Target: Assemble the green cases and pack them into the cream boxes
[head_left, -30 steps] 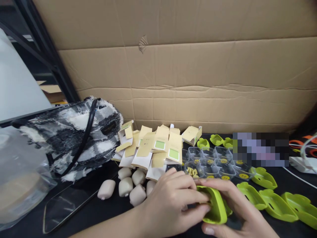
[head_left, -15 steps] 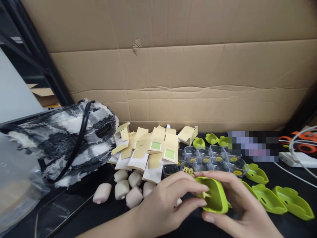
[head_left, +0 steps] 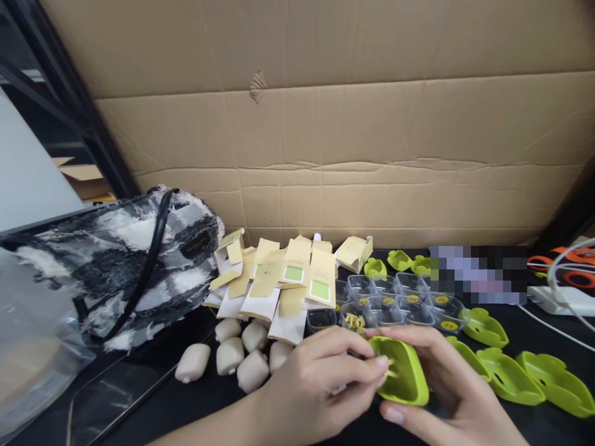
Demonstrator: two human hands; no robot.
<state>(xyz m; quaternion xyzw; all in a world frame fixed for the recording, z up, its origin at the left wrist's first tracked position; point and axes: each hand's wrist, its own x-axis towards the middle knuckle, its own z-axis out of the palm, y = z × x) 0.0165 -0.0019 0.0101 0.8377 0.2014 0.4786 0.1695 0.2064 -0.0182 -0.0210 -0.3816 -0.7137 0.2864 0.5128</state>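
Note:
My right hand (head_left: 449, 378) is wrapped around a lime-green plastic cup (head_left: 411, 378), its hollow side turned towards me and to the left. My left hand (head_left: 328, 378) has thumb and forefinger pinched on a small pale-yellow piece (head_left: 392, 367), whose pronged end reaches inside the cup. Behind the hands, similar yellow pieces (head_left: 355, 321) lie in one compartment of a clear tray (head_left: 383, 310). To the right are several lime-green leaf-shaped parts (head_left: 509, 375), partly covered by my right hand.
Rounded beige blocks (head_left: 230, 356) lie at the left front. Small opened cartons (head_left: 279, 279) are heaped behind them. A shaggy black-and-white bag (head_left: 125, 266) stands at the left. White cables and a charger (head_left: 562, 300) sit at the right. Cardboard (head_left: 344, 124) backs the table.
My left fingers have closed in tighter on the yellow piece and shifted slightly at the cup's inside. The cup has turned a little in my right hand.

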